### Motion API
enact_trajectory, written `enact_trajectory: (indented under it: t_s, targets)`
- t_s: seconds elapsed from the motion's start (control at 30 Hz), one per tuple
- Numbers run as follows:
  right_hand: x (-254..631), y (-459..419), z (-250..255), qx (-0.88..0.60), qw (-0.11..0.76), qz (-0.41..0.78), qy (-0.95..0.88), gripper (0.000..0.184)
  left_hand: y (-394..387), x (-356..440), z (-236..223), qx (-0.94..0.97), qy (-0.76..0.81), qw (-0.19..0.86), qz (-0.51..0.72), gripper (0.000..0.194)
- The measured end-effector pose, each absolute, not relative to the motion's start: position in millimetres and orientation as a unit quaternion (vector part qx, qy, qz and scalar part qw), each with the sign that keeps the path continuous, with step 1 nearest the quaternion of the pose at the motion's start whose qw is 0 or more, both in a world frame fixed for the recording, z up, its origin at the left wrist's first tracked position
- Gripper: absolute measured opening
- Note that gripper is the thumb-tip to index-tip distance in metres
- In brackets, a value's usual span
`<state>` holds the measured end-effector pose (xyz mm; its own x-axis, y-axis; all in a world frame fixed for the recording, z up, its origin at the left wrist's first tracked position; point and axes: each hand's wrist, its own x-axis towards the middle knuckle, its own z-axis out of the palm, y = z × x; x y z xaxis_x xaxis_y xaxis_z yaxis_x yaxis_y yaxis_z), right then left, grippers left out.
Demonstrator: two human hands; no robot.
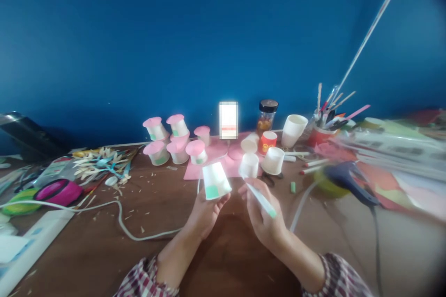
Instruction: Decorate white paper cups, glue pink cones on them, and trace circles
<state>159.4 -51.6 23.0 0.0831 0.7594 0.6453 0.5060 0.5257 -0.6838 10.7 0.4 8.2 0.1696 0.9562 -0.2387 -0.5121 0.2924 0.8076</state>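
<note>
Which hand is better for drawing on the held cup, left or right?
Probably the right hand: it holds what looks like a pen, close to the white cup. The left hand is busy holding that cup.

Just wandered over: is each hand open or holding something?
Left hand: closed, holding a white paper cup.
Right hand: closed, holding a green-ended marker.

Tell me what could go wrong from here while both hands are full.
The white pen in the right hand angles toward a white paper cup on the table, so it might nudge it. The white cord runs up to the left forearm and could snag. The left hand holds the green-patched paper cup near the pink-topped cups; a careless swing may knock some over.
</note>
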Motion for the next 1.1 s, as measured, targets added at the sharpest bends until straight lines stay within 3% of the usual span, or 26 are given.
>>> enact_trajectory:
  t_s: [0.27,0.5,0.77,0.93,1.0,1.1]
  targets:
    - [160,-47,15,-0.471,0.570,0.097,-0.666,0.027,-4,8,0,0.372,0.387,0.676,0.504,0.025]
    - [174,-45,24,-0.484,0.652,0.153,-0.563,0.023,-2,4,-6,0.394,0.405,0.641,0.519,0.034]
    - [175,-100,22,-0.444,0.633,0.278,-0.570,0.054,-9,8,5,0.389,0.338,0.693,0.504,0.061]
    - [182,-130,20,-0.420,0.599,0.315,-0.604,0.080,-6,9,2,0.503,0.411,0.575,0.498,0.052]
    - [187,-136,24,-0.432,0.573,0.336,-0.610,0.075,-4,8,0,0.544,0.433,0.528,0.487,0.053]
    - [196,-139,27,-0.508,0.518,0.347,-0.594,0.048,-3,6,-4,0.615,0.449,0.459,0.458,0.057]
